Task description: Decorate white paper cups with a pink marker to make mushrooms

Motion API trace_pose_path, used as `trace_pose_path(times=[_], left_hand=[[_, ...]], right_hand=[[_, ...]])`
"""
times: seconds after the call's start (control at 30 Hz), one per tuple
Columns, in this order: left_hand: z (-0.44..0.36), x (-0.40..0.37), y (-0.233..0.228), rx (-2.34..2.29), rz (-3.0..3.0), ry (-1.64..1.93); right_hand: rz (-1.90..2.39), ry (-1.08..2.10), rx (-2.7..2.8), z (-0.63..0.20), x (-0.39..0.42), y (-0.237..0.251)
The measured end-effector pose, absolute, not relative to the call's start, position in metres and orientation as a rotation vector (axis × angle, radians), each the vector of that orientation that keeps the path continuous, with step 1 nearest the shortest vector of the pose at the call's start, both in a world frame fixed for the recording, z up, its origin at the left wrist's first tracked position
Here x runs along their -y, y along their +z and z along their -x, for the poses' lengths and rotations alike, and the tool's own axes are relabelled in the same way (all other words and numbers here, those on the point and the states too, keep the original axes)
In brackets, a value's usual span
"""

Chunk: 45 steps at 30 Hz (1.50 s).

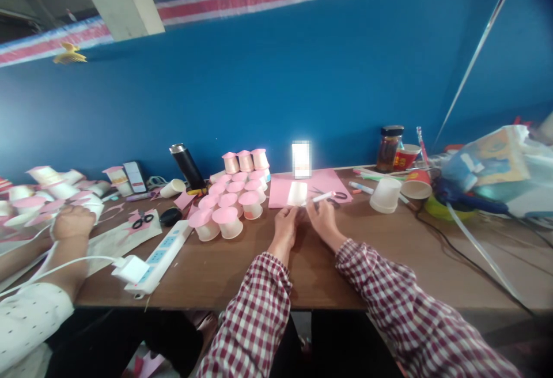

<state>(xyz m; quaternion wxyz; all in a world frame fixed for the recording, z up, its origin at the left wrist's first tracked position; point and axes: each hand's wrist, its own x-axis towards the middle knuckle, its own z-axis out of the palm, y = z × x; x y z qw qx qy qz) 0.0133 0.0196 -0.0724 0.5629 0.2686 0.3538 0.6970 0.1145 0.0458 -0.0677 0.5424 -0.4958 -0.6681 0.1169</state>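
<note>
A white paper cup point(297, 192) stands on a pink sheet of paper point(279, 186) in front of me. My left hand point(286, 223) is closed at the cup's near lower edge, its fingertips partly hidden. In my right hand point(323, 220) is a white marker point(324, 196), pinched between the fingers and pointing left toward the cup. Behind the marker, dark scissors point(341, 195) lie on the pink sheet, partly covered. A bright, blurred-out upright phone-like rectangle point(301, 160) is behind the cup.
Left of me stand several paper cups with pink tops point(225, 215), a black flask point(186, 166) and a power strip point(161, 260). Another person's hand point(74, 223) is at the far left. To the right are a cup stack point(385, 195), a jar point(390, 148) and a blue glue gun point(470, 199).
</note>
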Motion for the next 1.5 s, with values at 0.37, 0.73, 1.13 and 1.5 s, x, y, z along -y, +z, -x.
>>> trace_pose_path(times=[0.37,0.73,1.13,1.5], left_hand=[[-0.015,-0.0186,-0.0694,-0.848,-0.619,1.637],[-0.0143,-0.018,-0.0698,-0.856,-0.63,1.631],[-0.0147,-0.0172,-0.0693,-0.861,-0.64,1.624],[-0.0115,-0.0195,-0.0724,-0.853,-0.617,1.646]], right_hand=[[1.202,0.274,1.588,-0.1141,-0.0448,-0.0691],[1.195,0.263,1.561,-0.1154,-0.0452,-0.0664],[1.194,0.262,1.544,-0.1174,-0.0435,-0.0628],[1.237,0.257,1.584,-0.1157,-0.0478,-0.0671]])
